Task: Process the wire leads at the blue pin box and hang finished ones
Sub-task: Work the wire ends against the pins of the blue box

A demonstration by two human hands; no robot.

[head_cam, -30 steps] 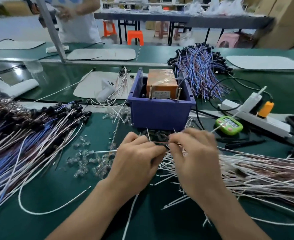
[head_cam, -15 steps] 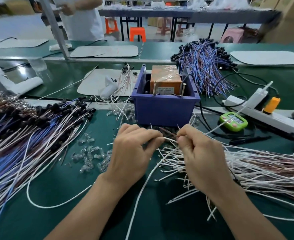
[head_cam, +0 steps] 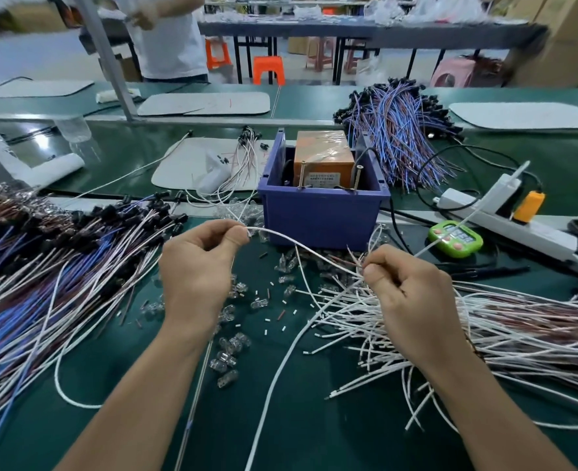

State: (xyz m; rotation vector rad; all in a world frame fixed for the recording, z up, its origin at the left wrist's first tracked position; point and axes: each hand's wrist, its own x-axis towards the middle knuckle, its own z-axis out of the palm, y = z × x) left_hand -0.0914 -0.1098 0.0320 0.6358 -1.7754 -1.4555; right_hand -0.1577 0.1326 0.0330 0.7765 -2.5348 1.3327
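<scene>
The blue pin box (head_cam: 321,217) stands mid-table with an orange block (head_cam: 323,156) and two upright pins inside. In front of it my left hand (head_cam: 195,270) pinches one end of a white wire lead (head_cam: 291,240). That lead arcs rightward to my right hand (head_cam: 413,300), which pinches it by the thumb and forefinger. Under my right hand spreads a pile of white leads (head_cam: 451,321). A heap of leads with black connectors (head_cam: 53,266) lies at the left.
Small clear bulbs (head_cam: 228,348) and cut insulation bits litter the green mat between my hands. A blue-and-red wire bundle (head_cam: 400,130) lies behind the box. At right sit a green timer (head_cam: 456,237) and a white power strip (head_cam: 505,215). A person (head_cam: 165,35) stands across the bench.
My hands have drawn apart, the left going up and left, and the white lead is now stretched between them.
</scene>
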